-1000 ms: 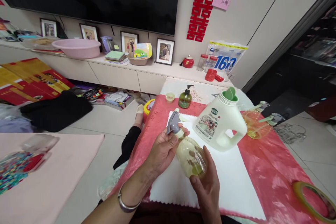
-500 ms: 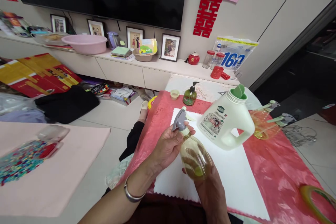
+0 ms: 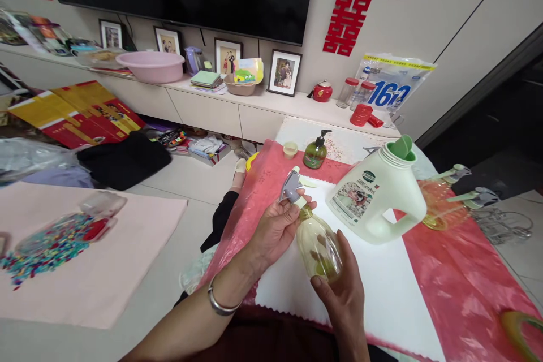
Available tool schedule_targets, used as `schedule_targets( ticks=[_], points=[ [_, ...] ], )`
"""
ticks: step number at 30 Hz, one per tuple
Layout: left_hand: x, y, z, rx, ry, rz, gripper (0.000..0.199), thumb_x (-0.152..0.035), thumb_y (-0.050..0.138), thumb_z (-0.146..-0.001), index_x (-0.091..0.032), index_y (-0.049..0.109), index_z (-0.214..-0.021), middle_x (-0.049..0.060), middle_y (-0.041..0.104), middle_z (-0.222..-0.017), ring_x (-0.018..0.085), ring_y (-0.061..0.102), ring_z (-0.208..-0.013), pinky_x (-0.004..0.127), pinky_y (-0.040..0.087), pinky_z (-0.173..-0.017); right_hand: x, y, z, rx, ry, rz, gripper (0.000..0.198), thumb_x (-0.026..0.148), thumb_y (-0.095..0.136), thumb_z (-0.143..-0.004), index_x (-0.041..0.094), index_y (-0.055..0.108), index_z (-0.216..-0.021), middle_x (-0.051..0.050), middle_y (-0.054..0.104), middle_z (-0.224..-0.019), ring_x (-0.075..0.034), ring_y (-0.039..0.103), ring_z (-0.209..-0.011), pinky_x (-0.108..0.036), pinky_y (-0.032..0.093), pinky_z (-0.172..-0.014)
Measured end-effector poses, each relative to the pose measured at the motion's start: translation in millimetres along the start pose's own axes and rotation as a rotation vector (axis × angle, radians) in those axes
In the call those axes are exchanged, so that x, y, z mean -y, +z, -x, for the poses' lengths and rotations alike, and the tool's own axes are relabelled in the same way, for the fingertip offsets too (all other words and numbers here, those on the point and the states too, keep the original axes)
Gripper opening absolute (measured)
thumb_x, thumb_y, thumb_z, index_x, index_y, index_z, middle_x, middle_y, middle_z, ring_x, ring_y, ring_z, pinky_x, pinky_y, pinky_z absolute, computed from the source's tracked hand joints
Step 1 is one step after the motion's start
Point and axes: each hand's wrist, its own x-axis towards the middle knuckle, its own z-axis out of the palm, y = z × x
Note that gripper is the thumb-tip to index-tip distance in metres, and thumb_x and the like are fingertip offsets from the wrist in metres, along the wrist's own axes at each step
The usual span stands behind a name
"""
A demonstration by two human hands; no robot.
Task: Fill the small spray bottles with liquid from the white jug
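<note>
Left hand (image 3: pixel 278 226): closed around the neck of the spray bottle (image 3: pixel 317 244), fingers wrapped on the collar just under the grey trigger head (image 3: pixel 292 186). Right hand (image 3: pixel 341 288): cupped about the bottle's round base, thumb on the near side of the clear body. Bottle is held off the surface, tilted, head pointing toward the far-left edge; a little yellowish liquid sits at its bottom.

Change over the last second: at one second back the right hand gripped the side of the body; half a second back it had slid under the bottle; now it sits at the base again with the thumb showing. The left hand's hold at the collar is unchanged. Judgement: the body is being turned against the held head, so the head is being screwed or unscrewed; direction cannot be told.

Under the hands: white mat (image 3: pixel 382 283) on a red cloth (image 3: pixel 458 288) covering the surface. Just beyond the bottle, white detergent jug (image 3: pixel 375 195), cap open. Green pump bottle (image 3: pixel 315 153) near the far edge. Two more spray bottles (image 3: pixel 445 203) by the right edge.
</note>
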Motion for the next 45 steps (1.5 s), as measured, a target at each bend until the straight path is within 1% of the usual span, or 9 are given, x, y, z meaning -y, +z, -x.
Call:
schedule_targets(
  ticks=[10, 15, 18, 25, 29, 33, 36, 41, 45],
  points=[
    [-17, -3, -6, -0.039, 0.09, -0.02, 0.026, -0.016, 0.086, -0.078, -0.018, 0.074, -0.102, 0.003, 0.076, -0.107, 0.017, 0.074, -0.098, 0.037, 0.048, -0.11, 0, -16, -2, -0.03, 0.036, -0.04, 0.079, 0.045, 0.087, -0.085, 0.033, 0.048, -0.152, -0.007, 0.035, -0.158, -0.034, 0.041, -0.142, -0.049, 0.049, -0.111],
    [-31, -9, -11, -0.024, 0.145, -0.006, 0.02, -0.017, 0.085, -0.081, -0.02, 0.074, -0.097, 0.002, 0.077, -0.109, 0.015, 0.074, -0.095, 0.03, 0.056, -0.093, 1, -26, -1, -0.051, 0.054, -0.05, 0.078, 0.041, 0.086, -0.086, 0.032, 0.047, -0.152, -0.009, 0.036, -0.157, -0.035, 0.04, -0.143, -0.049, 0.049, -0.109],
    [-44, -9, -13, -0.05, 0.201, 0.0, 0.028, -0.014, 0.085, -0.08, -0.02, 0.074, -0.105, 0.002, 0.078, -0.105, 0.013, 0.074, -0.091, 0.026, 0.058, -0.085, 2, -32, 0, -0.116, 0.1, -0.053, 0.082, 0.041, 0.088, -0.084, 0.03, 0.046, -0.153, -0.011, 0.037, -0.156, -0.036, 0.038, -0.144, -0.055, 0.043, -0.114],
    [-69, -6, -26, -0.096, 0.392, -0.095, 0.031, -0.016, 0.085, -0.08, -0.022, 0.073, -0.108, 0.001, 0.078, -0.107, 0.013, 0.072, -0.093, 0.025, 0.057, -0.088, 6, -45, 1, -0.215, 0.13, -0.12, 0.079, 0.041, 0.087, -0.082, 0.033, 0.048, -0.151, -0.011, 0.042, -0.153, -0.039, 0.038, -0.143, -0.069, 0.026, -0.119],
    [-62, -11, -49, -0.075, 0.383, -0.313, 0.041, -0.025, 0.091, -0.071, -0.018, 0.073, -0.107, 0.002, 0.076, -0.103, 0.013, 0.071, -0.082, 0.025, 0.054, -0.077, 5, -50, 1, -0.24, 0.112, -0.193, 0.073, 0.04, 0.087, -0.083, 0.033, 0.053, -0.147, -0.012, 0.041, -0.154, -0.04, 0.04, -0.142, -0.072, 0.026, -0.117],
    [-43, -21, -76, -0.162, 0.295, -0.594, 0.039, -0.028, 0.087, -0.071, -0.014, 0.072, -0.104, -0.001, 0.071, -0.081, 0.012, 0.066, -0.07, 0.026, 0.051, -0.072, -9, -61, 1, -0.198, 0.075, -0.225, 0.071, 0.038, 0.084, -0.085, 0.031, 0.053, -0.149, -0.014, 0.039, -0.155, -0.04, 0.044, -0.139, -0.063, 0.045, -0.11],
    [-27, -25, -87, -0.255, 0.214, -0.927, 0.038, -0.024, 0.08, -0.078, -0.014, 0.07, -0.113, -0.005, 0.062, -0.071, 0.011, 0.06, -0.063, 0.025, 0.048, -0.065, -22, -72, 1, -0.137, 0.034, -0.22, 0.069, 0.035, 0.082, -0.088, 0.03, 0.053, -0.15, -0.017, 0.038, -0.155, -0.041, 0.048, -0.136, -0.055, 0.055, -0.1],
    [-5, -23, -99, -0.299, 0.239, -1.56, 0.038, -0.024, 0.079, -0.08, -0.016, 0.07, -0.116, 0.004, 0.07, -0.101, 0.015, 0.066, -0.08, 0.027, 0.053, -0.077, -26, -79, 2, -0.113, 0.039, -0.241, 0.066, 0.036, 0.079, -0.091, 0.031, 0.052, -0.151, -0.017, 0.037, -0.156, -0.042, 0.046, -0.137, -0.057, 0.054, -0.102],
    [11, -25, -115, -0.301, 0.194, -1.69, 0.029, -0.023, 0.081, -0.078, -0.016, 0.072, -0.105, 0.008, 0.071, -0.109, 0.022, 0.067, -0.096, 0.032, 0.052, -0.089, -24, -75, 3, -0.118, 0.046, -0.272, 0.067, 0.037, 0.08, -0.09, 0.03, 0.053, -0.151, -0.017, 0.036, -0.156, -0.043, 0.045, -0.137, -0.062, 0.052, -0.103]
  ],
)
